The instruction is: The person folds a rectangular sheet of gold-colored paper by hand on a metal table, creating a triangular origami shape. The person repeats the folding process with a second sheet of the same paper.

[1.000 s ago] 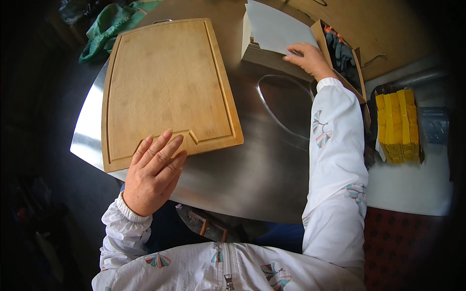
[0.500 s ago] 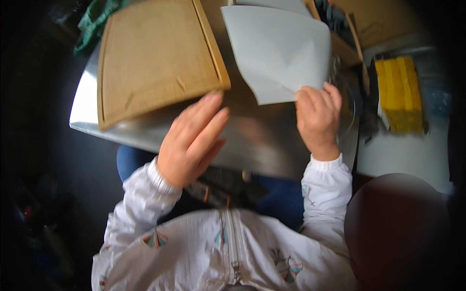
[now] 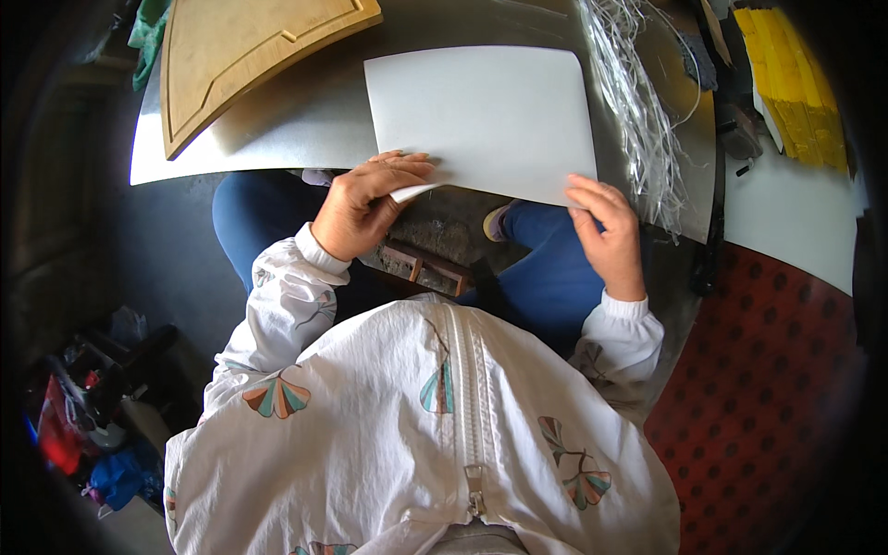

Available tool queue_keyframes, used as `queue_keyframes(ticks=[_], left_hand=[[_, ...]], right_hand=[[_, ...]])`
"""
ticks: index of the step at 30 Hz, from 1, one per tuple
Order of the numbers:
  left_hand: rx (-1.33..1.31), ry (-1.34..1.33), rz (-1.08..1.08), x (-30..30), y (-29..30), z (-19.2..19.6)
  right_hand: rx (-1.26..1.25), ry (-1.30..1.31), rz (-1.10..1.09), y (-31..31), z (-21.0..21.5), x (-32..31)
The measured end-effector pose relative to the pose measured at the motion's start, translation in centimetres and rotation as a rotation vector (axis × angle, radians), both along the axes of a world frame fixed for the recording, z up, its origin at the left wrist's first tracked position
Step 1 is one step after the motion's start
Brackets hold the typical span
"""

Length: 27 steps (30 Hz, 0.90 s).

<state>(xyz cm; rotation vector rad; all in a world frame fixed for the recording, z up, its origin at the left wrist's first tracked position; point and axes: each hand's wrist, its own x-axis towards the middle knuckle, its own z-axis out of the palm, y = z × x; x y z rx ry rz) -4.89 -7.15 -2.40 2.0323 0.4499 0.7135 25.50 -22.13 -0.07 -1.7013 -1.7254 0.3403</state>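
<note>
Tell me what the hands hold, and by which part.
A white sheet: the left hand grips its bent near-left corner, the right hand its near-right corner.

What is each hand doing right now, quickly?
Left hand: closed, holding the white sheet by its curled near-left corner.
Right hand: closed, holding the white sheet's near-right corner.

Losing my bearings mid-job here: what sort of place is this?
Probably a small workshop: there's a metal-topped table, a bundle of shiny strips on it, and a white sheet at its near edge.
</note>
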Motion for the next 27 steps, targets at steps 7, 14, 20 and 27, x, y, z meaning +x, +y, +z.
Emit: queue_keyframes(ticks=[7, 14, 20, 27], left_hand=[[-0.321, -0.029, 0.119, -1.4, 1.9, 0.9], [-0.438, -0.022, 0.368, -0.6, 3.6, 0.2], [-0.144, 0.201, 0.568, 1.5, 5.0, 1.1], [-0.193, 0.345, 0.647, 2.9, 6.4, 1.9]], right_hand=[[-0.18, 0.463, -0.176, 1.6, -0.3, 1.9], [-0.207, 0.44, -0.381, 6.1, -0.6, 0.6], [-0.184, 0.098, -0.641, 8.9, -1.1, -1.6], [-0.33, -0.123, -0.716, 10.7, -0.3, -1.5]])
